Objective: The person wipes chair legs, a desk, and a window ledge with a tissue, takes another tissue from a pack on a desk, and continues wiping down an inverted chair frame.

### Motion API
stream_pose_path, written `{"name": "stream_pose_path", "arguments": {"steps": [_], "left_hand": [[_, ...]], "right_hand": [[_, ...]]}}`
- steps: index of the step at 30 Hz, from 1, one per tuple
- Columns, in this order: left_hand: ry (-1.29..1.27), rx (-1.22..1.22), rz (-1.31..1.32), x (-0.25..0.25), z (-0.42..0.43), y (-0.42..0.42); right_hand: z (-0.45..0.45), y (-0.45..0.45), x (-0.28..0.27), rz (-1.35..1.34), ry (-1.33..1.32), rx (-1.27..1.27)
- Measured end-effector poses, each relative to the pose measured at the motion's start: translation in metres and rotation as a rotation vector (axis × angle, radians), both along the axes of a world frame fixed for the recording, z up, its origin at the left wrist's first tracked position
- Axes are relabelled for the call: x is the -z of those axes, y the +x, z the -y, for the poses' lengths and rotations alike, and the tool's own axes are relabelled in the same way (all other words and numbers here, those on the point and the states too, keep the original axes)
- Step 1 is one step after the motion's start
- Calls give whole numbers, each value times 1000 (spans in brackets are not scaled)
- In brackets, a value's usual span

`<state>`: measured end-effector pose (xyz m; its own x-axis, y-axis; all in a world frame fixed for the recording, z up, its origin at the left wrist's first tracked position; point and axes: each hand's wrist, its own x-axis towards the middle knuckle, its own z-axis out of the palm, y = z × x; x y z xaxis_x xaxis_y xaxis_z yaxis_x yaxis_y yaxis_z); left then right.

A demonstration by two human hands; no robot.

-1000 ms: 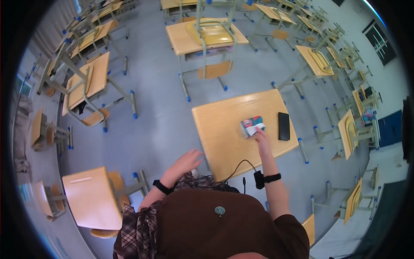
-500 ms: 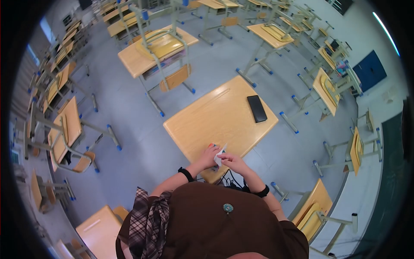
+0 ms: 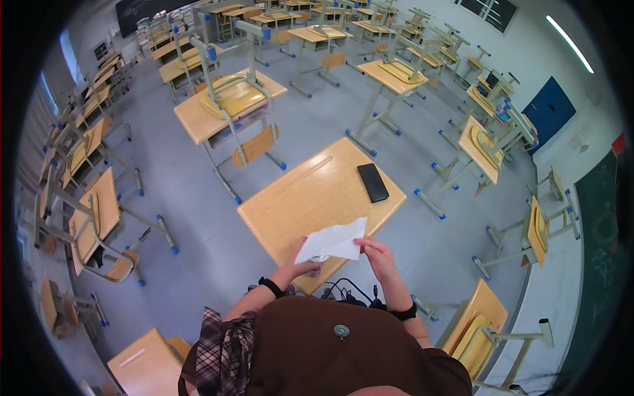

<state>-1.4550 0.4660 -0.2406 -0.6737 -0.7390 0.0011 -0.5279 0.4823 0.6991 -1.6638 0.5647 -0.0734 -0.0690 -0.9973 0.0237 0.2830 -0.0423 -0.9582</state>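
Observation:
A white tissue (image 3: 333, 241) spreads between my two hands over the near end of the wooden desk (image 3: 290, 204). My right hand (image 3: 380, 259) pinches its right edge between thumb and fingers. At the tissue's left end, my left hand (image 3: 290, 265) is closed, its fingers partly covered by the tissue. What it grips looks like a small tissue packet, mostly hidden behind the sheet. A black phone or wallet (image 3: 373, 183) lies flat on the desk's far right part, apart from both hands.
Dark cables (image 3: 347, 287) hang at the desk's near edge, close to my body. Ahead stands another desk with an upturned chair (image 3: 234, 96) on it. More desks and chairs line both sides; a blue door (image 3: 549, 113) is at the right.
My right hand has moved right and away from my left, drawing the tissue out wide. The tissue was small and crumpled between the hands before. The view has tilted up slightly.

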Motion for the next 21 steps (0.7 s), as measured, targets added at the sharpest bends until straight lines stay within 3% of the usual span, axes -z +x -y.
{"name": "stream_pose_path", "arguments": {"steps": [4,8,11,15,17,21], "left_hand": [[449,64,-495,-43,-24,2],[1065,79,-1059,-68,-55,30],[1185,2,-1453,-122,-88,54],[931,-633,-1373,-104,-128,99],[787,-775,-1261,-115,-143,124],[657,-942,-1191,-124,-168,178]], "right_hand": [[-19,9,-4,-217,-50,-128],[-26,22,7,-198,-101,-317],[-24,40,16,-171,-113,-462],[-25,76,32,-257,-85,-684],[-24,98,25,-300,-178,-738],[-23,139,15,-277,-111,-822]]}}
